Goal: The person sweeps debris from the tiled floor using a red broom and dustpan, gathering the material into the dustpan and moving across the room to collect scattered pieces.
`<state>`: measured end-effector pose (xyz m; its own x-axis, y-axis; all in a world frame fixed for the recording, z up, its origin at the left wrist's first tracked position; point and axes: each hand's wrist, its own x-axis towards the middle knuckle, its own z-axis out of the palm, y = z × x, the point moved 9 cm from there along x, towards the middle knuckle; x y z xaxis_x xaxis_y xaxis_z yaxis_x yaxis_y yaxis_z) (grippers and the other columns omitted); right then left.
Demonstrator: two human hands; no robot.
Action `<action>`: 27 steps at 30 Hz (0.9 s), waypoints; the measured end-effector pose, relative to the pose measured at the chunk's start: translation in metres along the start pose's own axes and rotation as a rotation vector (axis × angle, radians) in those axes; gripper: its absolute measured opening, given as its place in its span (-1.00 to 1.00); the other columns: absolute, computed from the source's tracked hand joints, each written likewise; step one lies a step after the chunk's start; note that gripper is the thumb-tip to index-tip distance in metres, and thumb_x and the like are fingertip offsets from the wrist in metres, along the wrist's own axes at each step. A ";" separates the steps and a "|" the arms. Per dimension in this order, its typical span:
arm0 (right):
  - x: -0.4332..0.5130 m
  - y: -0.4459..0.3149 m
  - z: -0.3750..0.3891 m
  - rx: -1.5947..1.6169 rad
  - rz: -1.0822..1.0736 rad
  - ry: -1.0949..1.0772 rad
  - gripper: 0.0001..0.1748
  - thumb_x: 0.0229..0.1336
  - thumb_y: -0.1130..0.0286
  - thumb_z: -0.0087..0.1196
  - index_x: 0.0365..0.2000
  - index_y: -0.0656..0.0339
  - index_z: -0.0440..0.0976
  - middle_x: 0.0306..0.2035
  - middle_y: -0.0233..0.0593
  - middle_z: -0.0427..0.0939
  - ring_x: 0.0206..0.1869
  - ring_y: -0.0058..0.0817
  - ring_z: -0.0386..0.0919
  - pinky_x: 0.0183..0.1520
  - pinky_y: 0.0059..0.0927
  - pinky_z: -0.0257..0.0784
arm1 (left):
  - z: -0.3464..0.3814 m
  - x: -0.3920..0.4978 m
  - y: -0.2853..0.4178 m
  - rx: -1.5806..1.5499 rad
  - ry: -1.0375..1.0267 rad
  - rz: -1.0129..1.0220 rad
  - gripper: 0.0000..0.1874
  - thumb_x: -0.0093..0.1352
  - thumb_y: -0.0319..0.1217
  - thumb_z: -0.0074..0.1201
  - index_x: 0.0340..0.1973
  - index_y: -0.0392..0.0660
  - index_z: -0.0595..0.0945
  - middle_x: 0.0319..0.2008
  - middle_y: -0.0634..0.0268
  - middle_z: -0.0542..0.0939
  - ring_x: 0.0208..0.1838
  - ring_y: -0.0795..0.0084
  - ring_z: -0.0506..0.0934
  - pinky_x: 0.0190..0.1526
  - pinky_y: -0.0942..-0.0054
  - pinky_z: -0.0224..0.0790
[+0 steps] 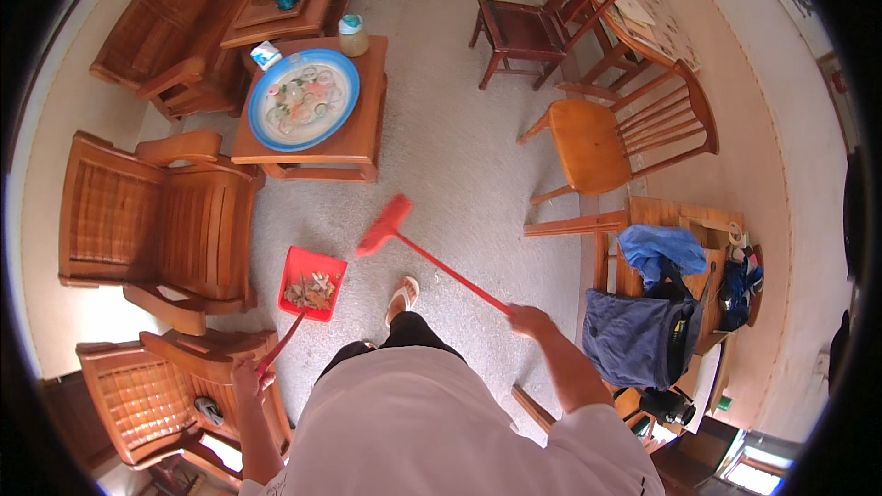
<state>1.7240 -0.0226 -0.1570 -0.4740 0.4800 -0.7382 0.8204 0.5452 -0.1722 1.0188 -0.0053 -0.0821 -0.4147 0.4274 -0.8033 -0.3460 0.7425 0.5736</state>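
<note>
My right hand is closed around the handle of a red broom, whose bristle head lies over the grey floor ahead of my sandalled foot. My left hand grips the handle of a red dustpan. Dry debris that looks like leaves or scraps lies in the pan. The pan's open edge faces away from me, a little left of the broom head, and the two are apart.
A low wooden table holds a large blue-rimmed tray. Wooden armchairs line the left. On the right stand a dark wooden chair, a lighter chair and a desk with a blue bag hanging beside it.
</note>
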 end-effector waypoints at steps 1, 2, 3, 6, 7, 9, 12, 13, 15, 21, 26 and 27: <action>-0.033 0.017 0.030 0.103 0.135 -0.056 -0.70 0.26 0.25 -0.14 -0.14 0.20 0.45 -0.25 -0.12 0.62 -0.13 -0.12 0.62 -0.13 -0.09 0.54 | 0.008 -0.004 0.007 -0.004 -0.005 -0.014 -0.80 0.35 -0.50 -0.15 -0.12 -0.19 0.41 -0.55 0.19 0.48 -0.75 0.34 0.45 -0.75 0.43 0.44; -0.078 0.029 0.054 0.238 0.264 -0.059 -0.70 0.26 0.24 -0.14 -0.11 0.17 0.44 -0.24 -0.09 0.62 -0.12 -0.09 0.61 -0.11 -0.06 0.53 | 0.019 -0.007 0.014 -0.005 -0.014 -0.023 -0.80 0.35 -0.50 -0.15 -0.11 -0.19 0.41 -0.54 0.18 0.49 -0.74 0.34 0.46 -0.74 0.42 0.45; -0.122 0.028 0.074 0.293 0.313 -0.096 -0.69 0.26 0.24 -0.14 -0.09 0.14 0.43 -0.22 -0.06 0.61 -0.11 -0.06 0.61 -0.10 -0.04 0.52 | 0.032 -0.009 0.025 0.001 -0.032 -0.014 -0.80 0.35 -0.50 -0.14 -0.11 -0.19 0.41 -0.53 0.16 0.50 -0.74 0.34 0.46 -0.73 0.41 0.47; -0.220 0.020 0.098 0.480 0.635 -0.196 -0.67 0.27 0.21 -0.13 -0.01 0.05 0.39 -0.17 0.02 0.61 -0.08 0.02 0.59 -0.06 0.05 0.49 | 0.069 -0.023 0.044 0.033 -0.051 -0.051 -0.77 0.37 -0.47 -0.12 -0.07 -0.20 0.42 -0.49 0.11 0.52 -0.70 0.29 0.49 -0.69 0.34 0.51; -0.238 0.014 0.090 0.562 0.707 -0.135 -0.66 0.27 0.20 -0.13 0.01 0.02 0.38 -0.15 0.05 0.61 -0.08 0.04 0.58 -0.05 0.08 0.48 | 0.082 -0.025 0.052 0.060 -0.063 -0.047 -0.77 0.38 -0.45 -0.10 -0.06 -0.20 0.43 -0.49 0.10 0.52 -0.70 0.28 0.49 -0.69 0.33 0.51; -0.272 -0.003 0.078 0.681 0.901 -0.213 -0.63 0.28 0.21 -0.13 0.05 0.01 0.37 -0.12 0.04 0.60 -0.04 0.03 0.57 -0.05 0.09 0.48 | 0.110 -0.029 0.071 0.133 -0.117 -0.018 -0.73 0.41 -0.38 -0.04 -0.02 -0.20 0.45 -0.45 0.13 0.51 -0.62 0.25 0.53 -0.63 0.27 0.56; -0.289 -0.041 0.056 0.833 1.037 -0.240 -0.58 0.26 0.13 -0.15 0.07 0.00 0.39 -0.01 -0.02 0.57 0.08 0.00 0.51 0.03 0.09 0.45 | 0.157 -0.022 0.087 0.281 -0.224 0.002 -0.70 0.41 -0.37 -0.02 0.01 -0.22 0.48 -0.31 0.12 0.48 -0.39 0.23 0.60 -0.54 0.25 0.61; -0.296 -0.043 0.055 0.985 1.194 -0.150 -0.58 0.26 0.11 -0.15 0.06 0.00 0.41 0.01 -0.03 0.56 0.09 0.00 0.50 0.05 0.09 0.44 | 0.174 -0.024 0.089 0.293 -0.267 -0.002 -0.69 0.41 -0.37 -0.03 0.01 -0.23 0.47 -0.30 0.12 0.48 -0.37 0.22 0.60 -0.53 0.24 0.62; -0.296 -0.060 0.051 1.069 1.238 -0.113 -0.54 0.25 0.07 -0.16 0.09 -0.01 0.40 -0.03 -0.02 0.59 0.05 0.03 0.52 0.09 0.08 0.40 | 0.205 -0.026 0.093 0.334 -0.336 -0.006 -0.68 0.41 -0.38 -0.03 0.02 -0.26 0.47 -0.27 0.10 0.46 -0.34 0.21 0.60 -0.50 0.23 0.64; -0.295 -0.115 0.068 1.375 1.246 0.006 -0.57 0.21 0.14 0.01 0.02 0.10 0.46 -0.32 -0.08 0.63 -0.34 -0.18 0.61 -0.29 -0.12 0.52 | 0.293 -0.027 0.129 0.462 -0.418 -0.006 -0.66 0.36 -0.47 -0.11 0.03 -0.30 0.45 -0.27 0.11 0.46 -0.35 0.17 0.60 -0.40 0.18 0.69; -0.308 -0.198 0.072 1.769 1.402 -0.029 -0.66 0.11 0.24 0.18 -0.15 0.23 0.58 -0.58 -0.28 0.54 -0.62 -0.48 0.50 -0.60 -0.37 0.46 | 0.347 -0.030 0.163 0.505 -0.508 0.024 -0.65 0.33 -0.51 -0.15 0.02 -0.29 0.46 -0.25 0.06 0.48 -0.37 0.15 0.60 -0.37 0.19 0.69; -0.310 -0.201 0.068 1.721 1.464 0.059 -0.69 0.09 0.26 0.18 -0.20 0.24 0.59 -0.58 -0.25 0.55 -0.62 -0.48 0.50 -0.62 -0.37 0.45 | 0.354 -0.029 0.166 0.516 -0.516 0.045 -0.65 0.32 -0.51 -0.16 0.02 -0.29 0.46 -0.25 0.04 0.49 -0.37 0.15 0.60 -0.37 0.20 0.69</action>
<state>1.7274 -0.3280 0.0622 0.5402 -0.1000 -0.8356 -0.1024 -0.9933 0.0527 1.2714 0.2881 -0.0198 0.0740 0.5575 -0.8269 0.1559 0.8125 0.5617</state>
